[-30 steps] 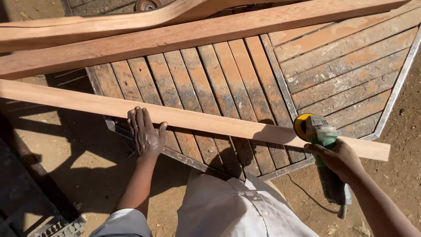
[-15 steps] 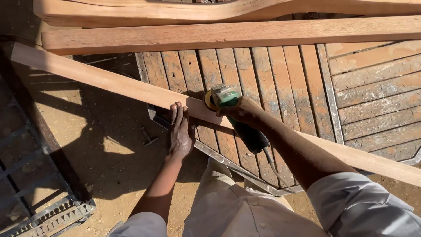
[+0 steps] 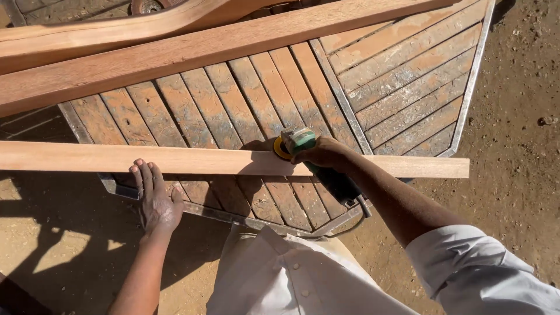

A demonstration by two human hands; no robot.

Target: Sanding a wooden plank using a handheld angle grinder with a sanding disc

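A long pale wooden plank (image 3: 192,160) lies across a slatted wooden table top (image 3: 245,93) with a metal rim. My left hand (image 3: 154,201) rests flat on the table's near edge, fingertips touching the plank's near side and holding nothing. My right hand (image 3: 324,153) grips a green and black angle grinder (image 3: 303,146) whose yellow disc sits on the plank near its middle. The grinder's dark body points back toward me.
Two thicker reddish timbers (image 3: 175,49) lie across the far side of the table. A power cord (image 3: 350,219) loops under the table's near rim. Sandy ground (image 3: 513,134) surrounds the table. My white shirt fills the bottom of the view.
The grinder has travelled along the plank, from its right end toward the middle and partly back. My left hand has stayed at the table's near edge by the plank. My view has swung sideways.
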